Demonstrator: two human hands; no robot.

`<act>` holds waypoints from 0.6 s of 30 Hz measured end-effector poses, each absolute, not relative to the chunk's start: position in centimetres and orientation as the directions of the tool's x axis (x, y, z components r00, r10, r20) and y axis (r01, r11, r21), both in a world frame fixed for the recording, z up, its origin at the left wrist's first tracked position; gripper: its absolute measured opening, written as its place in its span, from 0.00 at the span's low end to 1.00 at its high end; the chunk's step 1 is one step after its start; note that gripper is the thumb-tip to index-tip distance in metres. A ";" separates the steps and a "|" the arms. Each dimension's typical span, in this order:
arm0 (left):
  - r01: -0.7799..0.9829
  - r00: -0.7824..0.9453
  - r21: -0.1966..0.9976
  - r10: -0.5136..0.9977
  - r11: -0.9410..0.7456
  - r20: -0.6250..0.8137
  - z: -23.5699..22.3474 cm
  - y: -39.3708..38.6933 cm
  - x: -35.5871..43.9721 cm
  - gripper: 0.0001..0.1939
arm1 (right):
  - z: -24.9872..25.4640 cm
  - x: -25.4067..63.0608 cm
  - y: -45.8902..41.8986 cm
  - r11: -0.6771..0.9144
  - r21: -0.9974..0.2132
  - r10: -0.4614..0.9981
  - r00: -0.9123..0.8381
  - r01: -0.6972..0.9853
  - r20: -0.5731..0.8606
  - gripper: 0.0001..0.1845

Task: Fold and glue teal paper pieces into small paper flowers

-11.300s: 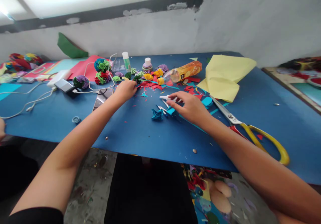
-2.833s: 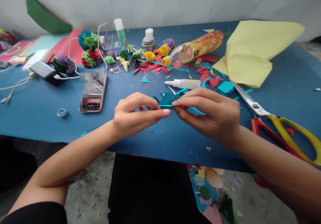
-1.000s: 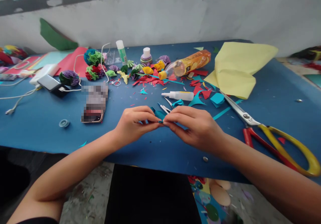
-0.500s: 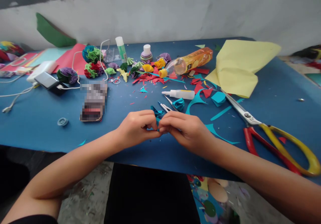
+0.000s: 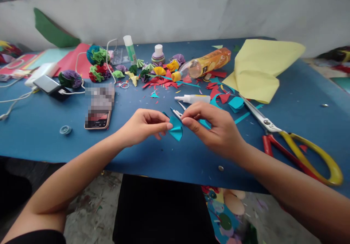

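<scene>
Between my two hands is a small pleated piece of turquoise paper, fanned out above the table. My left hand pinches its left side between thumb and fingers. The thumb and forefinger of my right hand are closed at the paper's right edge. Just behind the paper lies a pen-like tool, partly covered by my right hand. A white glue bottle with a narrow tip lies beyond it. Cut turquoise paper pieces are to the right.
Large scissors with red and yellow handles lie right, near yellow paper. Red scraps, an orange-labelled bottle, a glue stick and paper flowers stand at the back. A phone lies left.
My hands have moved slightly apart and up, my right hand rising. The pleated turquoise paper, mostly hidden between the fingers before, now shows opened out. The view has shifted slightly.
</scene>
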State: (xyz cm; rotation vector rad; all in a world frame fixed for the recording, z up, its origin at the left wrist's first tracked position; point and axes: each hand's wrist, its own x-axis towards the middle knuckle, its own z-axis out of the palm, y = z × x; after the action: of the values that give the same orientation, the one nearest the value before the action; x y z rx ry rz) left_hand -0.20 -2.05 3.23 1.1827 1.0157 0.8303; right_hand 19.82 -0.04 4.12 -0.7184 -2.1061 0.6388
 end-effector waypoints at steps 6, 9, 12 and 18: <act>0.235 0.459 0.895 0.768 0.380 -0.447 2.7 -2.0 -0.2 0.15 | 3.5 19.9 0.6 0.488 -0.769 0.667 -0.744 0.413 0.024 0.04; 0.315 0.424 0.886 0.785 0.340 -0.452 2.6 -2.0 -0.2 0.11 | 3.1 19.8 0.5 0.532 -0.689 0.647 -0.761 0.492 -0.044 0.04; 0.375 0.403 0.890 0.819 0.258 -0.408 2.5 -2.1 -0.2 0.08 | 2.9 19.7 0.4 0.580 -0.622 0.650 -0.759 0.527 -0.038 0.04; 0.427 0.408 0.900 0.871 0.082 -0.274 2.1 -2.2 -0.3 0.06 | 2.5 19.8 0.3 0.702 -0.514 0.581 -0.814 0.493 0.013 0.06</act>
State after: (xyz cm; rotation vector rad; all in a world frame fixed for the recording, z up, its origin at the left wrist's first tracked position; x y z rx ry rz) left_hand -0.28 -2.25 2.07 1.5355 1.1977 0.4917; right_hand 19.80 0.34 2.48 -0.8714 -2.7350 0.7500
